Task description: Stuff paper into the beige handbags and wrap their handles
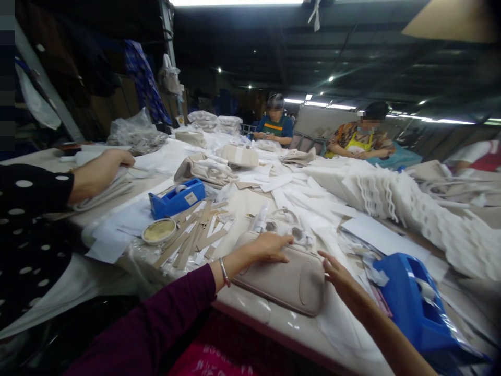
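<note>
A light beige handbag (284,279) lies on its side at the table's near edge, its handle and clear plastic wrapping at the far side. My left hand (272,247) rests over the bag's upper edge with fingers stretched out, holding nothing that I can see. Just off the bag's right end is my right hand (336,269), fingers apart; whether a fingertip touches the bag I cannot tell.
Blue tape dispensers stand at left (178,198) and right (415,303). Beige strips (195,235) and a round tin (158,231) lie left of the bag. White foam sheets (410,209) pile up at right. A co-worker's hand (121,156) reaches in from the left; other people sit across the table.
</note>
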Demonstrator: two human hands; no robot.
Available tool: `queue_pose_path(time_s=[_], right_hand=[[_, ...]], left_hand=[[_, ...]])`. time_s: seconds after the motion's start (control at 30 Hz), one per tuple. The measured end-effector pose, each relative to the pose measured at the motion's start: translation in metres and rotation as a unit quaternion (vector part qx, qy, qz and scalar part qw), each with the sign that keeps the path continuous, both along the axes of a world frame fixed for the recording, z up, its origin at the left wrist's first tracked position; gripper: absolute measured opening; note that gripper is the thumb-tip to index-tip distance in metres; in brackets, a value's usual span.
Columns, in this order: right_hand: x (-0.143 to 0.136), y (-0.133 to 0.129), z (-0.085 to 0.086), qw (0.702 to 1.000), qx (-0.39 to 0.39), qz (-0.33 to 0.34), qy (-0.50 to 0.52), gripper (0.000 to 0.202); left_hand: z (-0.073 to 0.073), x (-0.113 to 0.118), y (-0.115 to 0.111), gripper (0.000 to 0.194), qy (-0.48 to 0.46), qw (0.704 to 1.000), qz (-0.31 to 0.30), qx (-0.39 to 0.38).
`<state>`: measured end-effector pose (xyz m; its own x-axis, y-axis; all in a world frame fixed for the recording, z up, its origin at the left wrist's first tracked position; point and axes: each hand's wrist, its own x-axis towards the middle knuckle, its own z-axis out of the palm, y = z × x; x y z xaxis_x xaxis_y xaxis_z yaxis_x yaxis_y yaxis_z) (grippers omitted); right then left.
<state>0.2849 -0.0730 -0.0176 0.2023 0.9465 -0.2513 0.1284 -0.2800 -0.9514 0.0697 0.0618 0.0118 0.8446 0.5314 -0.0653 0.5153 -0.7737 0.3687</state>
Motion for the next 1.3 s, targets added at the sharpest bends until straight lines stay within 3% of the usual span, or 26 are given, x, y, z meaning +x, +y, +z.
queue_pose_path(time_s=[0.13, 0.2, 0.37, 0.47, 0.57, 0.67, 0.77, 0.93, 1.1, 1.3], right_hand=[[-0.039, 0.001, -0.019, 0.975, 0.069, -0.147, -0.154, 0.067], [-0.049, 0.006, -0.027, 0.962, 0.098, -0.175, -0.184, 0.06], [-0.055, 0.021, -0.035, 0.975, 0.107, -0.134, -0.145, 0.057], [-0.063, 0.025, -0.029, 0.971, 0.09, -0.098, -0.2, 0.047], [-0.082, 0.023, -0.02, 0.914, 0.11, -0.114, -0.373, 0.041], [-0.112, 0.025, -0.017, 0.838, 0.244, -0.104, -0.478, 0.048], [-0.141, 0.037, -0.026, 0.822, 0.336, -0.055, -0.456, 0.064], [-0.156, 0.054, -0.044, 0.796, 0.327, -0.084, -0.502, 0.057], [-0.154, 0.051, -0.037, 0.763, 0.307, -0.067, -0.565, 0.049], [-0.155, 0.05, -0.036, 0.734, 0.319, -0.084, -0.594, 0.057]], left_hand=[[0.0, 0.001, -0.002, 0.051, 0.019, 0.999, 0.022, 0.017], [0.003, -0.002, -0.004, 0.046, 0.019, 0.999, 0.026, 0.021], [0.006, -0.02, -0.003, 0.037, 0.006, 0.998, 0.043, 0.052], [0.001, -0.03, -0.004, 0.026, 0.002, 0.994, 0.06, 0.086], [-0.009, -0.031, -0.007, 0.022, -0.009, 0.99, 0.059, 0.126], [-0.02, -0.03, -0.006, 0.023, -0.025, 0.988, 0.054, 0.143], [-0.029, -0.029, -0.004, 0.021, -0.06, 0.988, 0.059, 0.132], [-0.036, -0.032, -0.002, 0.026, -0.149, 0.973, 0.137, 0.111], [-0.019, -0.013, 0.015, 0.034, -0.218, 0.947, 0.215, 0.097], [0.01, 0.039, 0.07, 0.036, -0.083, 0.954, 0.254, 0.138]])
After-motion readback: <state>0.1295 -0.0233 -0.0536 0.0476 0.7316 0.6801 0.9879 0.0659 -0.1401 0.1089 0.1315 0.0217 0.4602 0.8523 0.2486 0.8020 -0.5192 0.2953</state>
